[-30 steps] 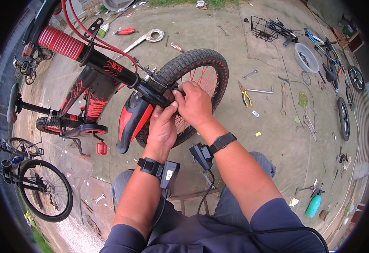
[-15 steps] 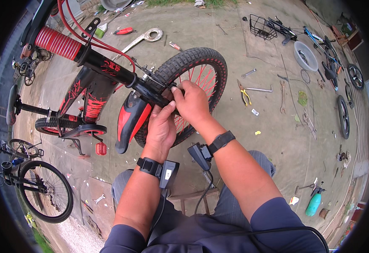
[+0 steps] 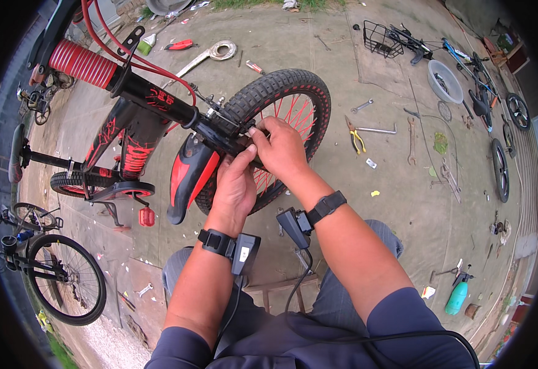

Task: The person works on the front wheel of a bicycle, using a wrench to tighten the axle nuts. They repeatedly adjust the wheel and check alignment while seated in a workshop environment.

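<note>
A black and red bicycle [image 3: 137, 138] stands in front of me, its knobby front wheel [image 3: 271, 79] turned toward the right. My left hand [image 3: 238, 184] is closed at the lower end of the black fork [image 3: 215, 133], thumb pressed against it. Close beside it, my right hand [image 3: 279, 146] pinches with thumb and forefinger near the front brake [image 3: 218, 112]. Whatever small part sits in that pinch is hidden by the fingers. A red and black mudguard [image 3: 192, 175] hangs left of my left hand. Red spokes show behind both hands.
Yellow-handled pliers [image 3: 357, 138], a bent rod [image 3: 378, 130] and wrenches [image 3: 412, 141] lie on the ground to the right. Beyond are a grey basin [image 3: 445, 82] and bicycle parts. A teal spray bottle [image 3: 458, 296] stands lower right; another bicycle wheel [image 3: 66, 280] is at left.
</note>
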`<action>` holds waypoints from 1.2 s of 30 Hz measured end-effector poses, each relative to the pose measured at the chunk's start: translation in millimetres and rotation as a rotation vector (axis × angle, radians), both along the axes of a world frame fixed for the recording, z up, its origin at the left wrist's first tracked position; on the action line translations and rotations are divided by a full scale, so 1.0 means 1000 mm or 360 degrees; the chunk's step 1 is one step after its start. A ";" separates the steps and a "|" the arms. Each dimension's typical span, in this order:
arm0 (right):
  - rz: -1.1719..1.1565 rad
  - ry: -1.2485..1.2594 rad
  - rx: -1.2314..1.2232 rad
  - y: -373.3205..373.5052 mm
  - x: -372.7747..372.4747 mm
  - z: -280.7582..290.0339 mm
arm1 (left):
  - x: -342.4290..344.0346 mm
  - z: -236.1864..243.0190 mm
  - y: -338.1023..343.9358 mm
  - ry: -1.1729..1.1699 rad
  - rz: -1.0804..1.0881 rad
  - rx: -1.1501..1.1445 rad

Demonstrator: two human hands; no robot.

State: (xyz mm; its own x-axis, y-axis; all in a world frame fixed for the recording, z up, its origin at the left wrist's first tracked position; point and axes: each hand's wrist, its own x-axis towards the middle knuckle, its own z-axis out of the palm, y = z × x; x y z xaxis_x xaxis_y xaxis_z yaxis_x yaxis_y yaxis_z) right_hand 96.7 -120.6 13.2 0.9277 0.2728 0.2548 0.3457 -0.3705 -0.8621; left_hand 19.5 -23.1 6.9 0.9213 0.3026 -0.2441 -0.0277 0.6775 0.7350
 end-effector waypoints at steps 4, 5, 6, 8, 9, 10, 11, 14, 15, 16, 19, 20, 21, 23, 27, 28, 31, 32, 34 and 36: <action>-0.0003 -0.0011 0.0001 0.001 -0.001 0.002 | 0.004 -0.004 0.003 0.0000 -0.0041 0.0016; -0.0001 -0.0022 -0.0007 0.001 -0.001 0.001 | 0.005 -0.004 0.003 -0.0016 -0.0038 0.0028; 0.0002 -0.0034 -0.0015 0.001 -0.001 0.000 | 0.006 -0.004 0.002 -0.0033 -0.0034 0.0040; -0.0002 -0.0051 -0.0037 0.001 -0.001 -0.001 | 0.007 -0.003 0.000 -0.0053 -0.0011 0.0024; -0.0008 -0.0058 -0.0052 0.001 -0.001 -0.001 | 0.008 -0.001 -0.001 -0.0056 0.0009 -0.0004; -0.0014 -0.0064 -0.0067 0.000 -0.001 -0.001 | 0.008 0.000 -0.003 -0.0059 0.0029 -0.0032; -0.0021 -0.0063 -0.0081 0.001 -0.002 -0.001 | 0.008 -0.001 -0.002 -0.0064 0.0025 -0.0027; -0.0042 -0.0067 -0.0128 0.001 -0.003 0.001 | 0.008 -0.002 -0.002 -0.0076 0.0024 -0.0015; -0.0049 -0.0074 -0.0147 0.001 -0.003 0.001 | 0.009 -0.002 -0.002 -0.0079 0.0029 -0.0013; -0.0055 -0.0081 -0.0165 0.001 -0.003 0.001 | 0.009 -0.003 -0.002 -0.0082 0.0035 -0.0010; -0.0043 -0.0114 -0.0146 0.001 -0.003 0.000 | 0.009 -0.003 -0.002 -0.0096 0.0029 0.0009; -0.0039 -0.0145 -0.0152 0.001 -0.003 -0.002 | 0.009 -0.004 -0.002 -0.0095 0.0026 0.0002; -0.0035 -0.0177 -0.0157 0.002 -0.002 -0.004 | 0.009 -0.005 -0.001 -0.0095 0.0022 -0.0004; -0.0029 -0.0206 -0.0151 0.002 -0.001 -0.006 | 0.009 -0.006 -0.001 -0.0089 0.0020 -0.0010; -0.0016 -0.0180 -0.0085 0.002 -0.001 -0.006 | 0.009 -0.005 -0.002 -0.0083 0.0023 -0.0004; -0.0012 -0.0169 -0.0064 0.002 -0.001 -0.005 | 0.009 -0.005 -0.002 -0.0086 0.0023 -0.0001; 0.0016 -0.0132 -0.0029 0.001 0.001 -0.004 | 0.010 -0.005 -0.002 -0.0094 0.0007 -0.0002; 0.0022 -0.0125 -0.0025 0.001 0.001 -0.004 | 0.010 -0.005 -0.002 -0.0096 0.0003 -0.0001; 0.0035 -0.0112 -0.0017 0.001 0.002 -0.003 | 0.010 -0.005 -0.001 -0.0101 -0.0006 -0.0001; 0.0034 -0.0041 -0.0004 0.001 0.002 -0.001 | 0.009 -0.004 -0.002 -0.0109 -0.0008 -0.0004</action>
